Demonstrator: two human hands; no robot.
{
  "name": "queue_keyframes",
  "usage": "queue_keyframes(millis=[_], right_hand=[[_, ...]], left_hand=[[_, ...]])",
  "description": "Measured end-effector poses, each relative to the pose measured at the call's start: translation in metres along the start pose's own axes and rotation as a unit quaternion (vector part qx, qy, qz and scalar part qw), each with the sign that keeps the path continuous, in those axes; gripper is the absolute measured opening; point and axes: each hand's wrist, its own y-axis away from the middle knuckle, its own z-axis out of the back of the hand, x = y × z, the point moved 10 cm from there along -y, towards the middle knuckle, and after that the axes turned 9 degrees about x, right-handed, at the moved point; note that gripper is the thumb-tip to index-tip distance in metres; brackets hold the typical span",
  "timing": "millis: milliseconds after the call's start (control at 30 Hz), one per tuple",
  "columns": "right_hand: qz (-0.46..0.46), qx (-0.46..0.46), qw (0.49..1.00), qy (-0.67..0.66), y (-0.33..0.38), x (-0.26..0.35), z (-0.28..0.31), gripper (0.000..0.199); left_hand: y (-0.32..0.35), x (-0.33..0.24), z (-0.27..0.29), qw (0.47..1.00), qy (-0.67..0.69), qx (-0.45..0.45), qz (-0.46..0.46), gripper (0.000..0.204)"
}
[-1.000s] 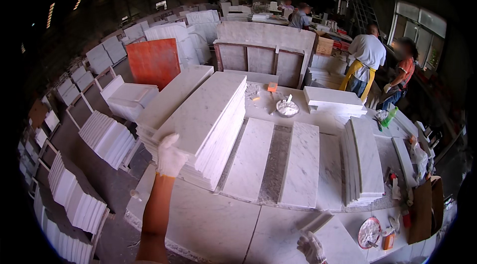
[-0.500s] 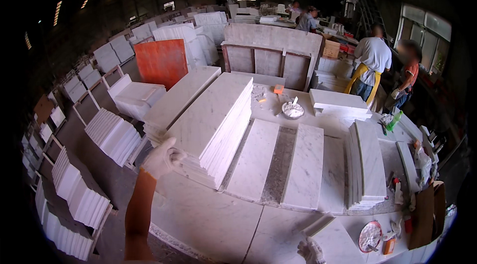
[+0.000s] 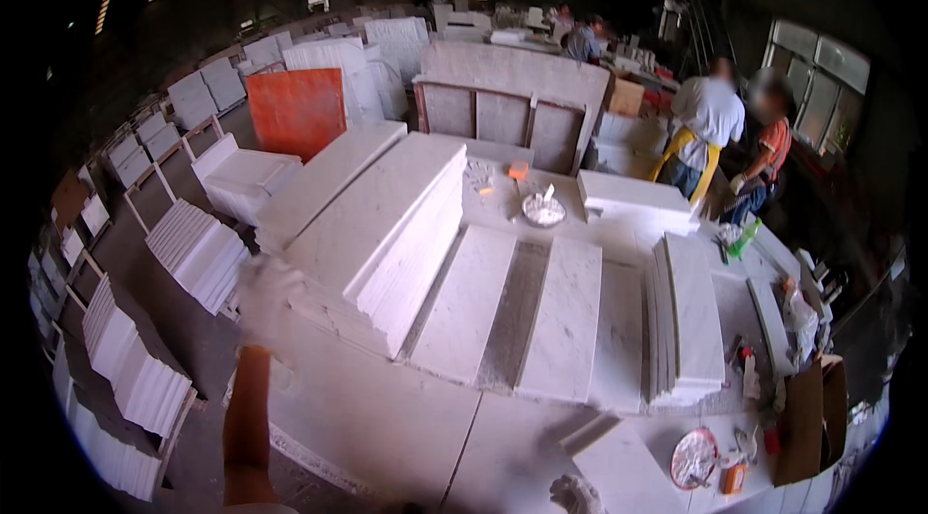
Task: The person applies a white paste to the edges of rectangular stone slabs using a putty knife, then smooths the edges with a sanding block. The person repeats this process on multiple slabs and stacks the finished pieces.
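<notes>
My left hand point(image 3: 268, 293), in a white glove, is smeared by motion beside the near left corner of a tall stack of white marble slabs point(image 3: 379, 224). Whether it touches the stack I cannot tell. At the lower edge my right hand point(image 3: 577, 495), also gloved and partly cut off, has its fingers curled. It is by the left side of a pale slab point(image 3: 633, 466) with a raised strip point(image 3: 590, 433) at its far end. What those fingers hold, if anything, is hidden. Two flat marble slabs point(image 3: 464, 296) lie side by side beyond.
A smaller slab stack point(image 3: 691, 316) stands right of the flat slabs. A red-rimmed bowl of white paste point(image 3: 694, 458), an orange box point(image 3: 735, 478) and a cardboard box point(image 3: 810, 422) are at the near right. Another paste bowl point(image 3: 544, 212) sits farther back. Two people point(image 3: 710, 117) stand at the far right.
My left hand has moved back from the slab stack's near corner, down and left, and is now blurred. The whole view has shifted slightly. My right hand stays low beside the pale slab.
</notes>
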Motion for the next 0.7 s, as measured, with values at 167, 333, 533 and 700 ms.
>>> queue_keyframes(millis=[167, 333, 533, 700], right_hand=[[0.0, 0.017, 1.0, -0.001, -0.005, -0.014, 0.005, 0.038], [0.129, -0.02, 0.977, 0.167, -0.001, 0.045, -0.036, 0.031], [0.195, -0.181, 0.805, 0.531, 0.007, 0.107, -0.008, 0.041], [0.199, -0.227, 0.626, 0.719, 0.006, 0.129, 0.012, 0.05]], left_hand=[[0.048, -0.044, -0.06, 0.917, -0.346, -0.185, -0.075, 0.011], [0.078, 0.039, -0.111, 0.904, -0.358, -0.232, 0.034, 0.017], [0.047, 0.106, -0.22, 0.792, -0.586, 0.134, 0.104, 0.026], [-0.022, 0.103, -0.249, 0.656, -0.715, 0.226, 0.081, 0.03]])
